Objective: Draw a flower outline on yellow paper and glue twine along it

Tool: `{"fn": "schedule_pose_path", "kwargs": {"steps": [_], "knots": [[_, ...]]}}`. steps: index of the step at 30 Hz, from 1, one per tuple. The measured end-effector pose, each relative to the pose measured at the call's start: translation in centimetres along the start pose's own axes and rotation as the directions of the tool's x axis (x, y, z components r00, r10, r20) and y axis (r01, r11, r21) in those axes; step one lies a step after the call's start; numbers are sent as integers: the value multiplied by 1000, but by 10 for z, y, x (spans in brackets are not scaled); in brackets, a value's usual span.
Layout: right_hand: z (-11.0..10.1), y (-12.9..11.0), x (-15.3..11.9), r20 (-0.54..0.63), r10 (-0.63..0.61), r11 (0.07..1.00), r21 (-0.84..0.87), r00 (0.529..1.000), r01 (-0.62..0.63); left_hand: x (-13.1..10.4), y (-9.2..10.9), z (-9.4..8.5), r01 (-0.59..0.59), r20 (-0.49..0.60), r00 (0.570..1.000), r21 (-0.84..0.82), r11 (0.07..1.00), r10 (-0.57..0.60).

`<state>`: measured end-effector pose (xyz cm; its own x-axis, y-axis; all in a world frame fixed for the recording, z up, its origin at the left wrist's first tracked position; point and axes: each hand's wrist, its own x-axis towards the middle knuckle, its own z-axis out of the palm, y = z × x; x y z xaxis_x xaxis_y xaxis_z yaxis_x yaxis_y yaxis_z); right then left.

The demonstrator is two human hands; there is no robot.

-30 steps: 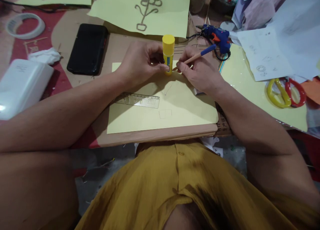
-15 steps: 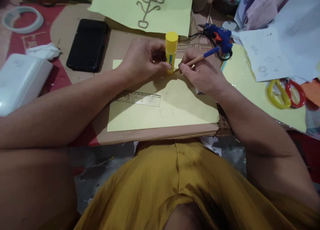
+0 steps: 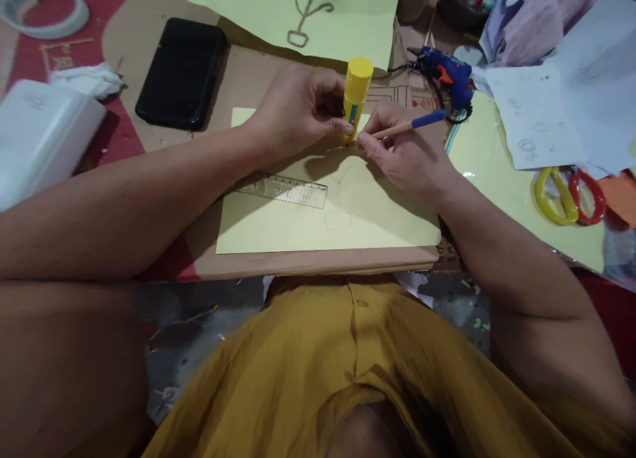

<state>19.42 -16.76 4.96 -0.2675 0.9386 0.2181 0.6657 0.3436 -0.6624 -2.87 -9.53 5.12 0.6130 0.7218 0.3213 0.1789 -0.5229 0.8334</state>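
Observation:
My left hand (image 3: 313, 110) is closed on a yellow glue stick (image 3: 357, 87), which stands upright on a sheet of pale yellow paper (image 3: 278, 236). In my right hand (image 3: 402, 146) is a pencil (image 3: 412, 123) with a blue end, its tip down at the foot of the glue stick. Thin pencil lines mark the paper: a small square low down and a V-shaped line above it. A clear plastic ruler (image 3: 288, 191) lies on the sheet below my left wrist.
A black phone (image 3: 181, 73), a white box (image 3: 44, 136) and a tape roll (image 3: 44, 30) lie at left. Behind is a paper with a flower drawing (image 3: 342, 44). At right are a blue glue gun (image 3: 450, 77), scissors (image 3: 556, 196) and loose papers (image 3: 527, 113).
The view has shifted slightly, so the scene's upper part sits a little further right. My left hand still holds the glue stick, and the pencil still touches near its base.

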Motion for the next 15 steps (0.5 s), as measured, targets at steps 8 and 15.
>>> {"fn": "schedule_pose_path", "kwargs": {"steps": [8, 15], "knots": [[4, -12, -5, -35, -106, 984, -147, 994, 100, -1, 7, 0, 28, -22, 999, 4, 1000, -28], [12, -7, -3, -3, -122, 975, -189, 992, 120, 4, -7, 1, -20, -39, 999, -1, 1000, 20]]}}
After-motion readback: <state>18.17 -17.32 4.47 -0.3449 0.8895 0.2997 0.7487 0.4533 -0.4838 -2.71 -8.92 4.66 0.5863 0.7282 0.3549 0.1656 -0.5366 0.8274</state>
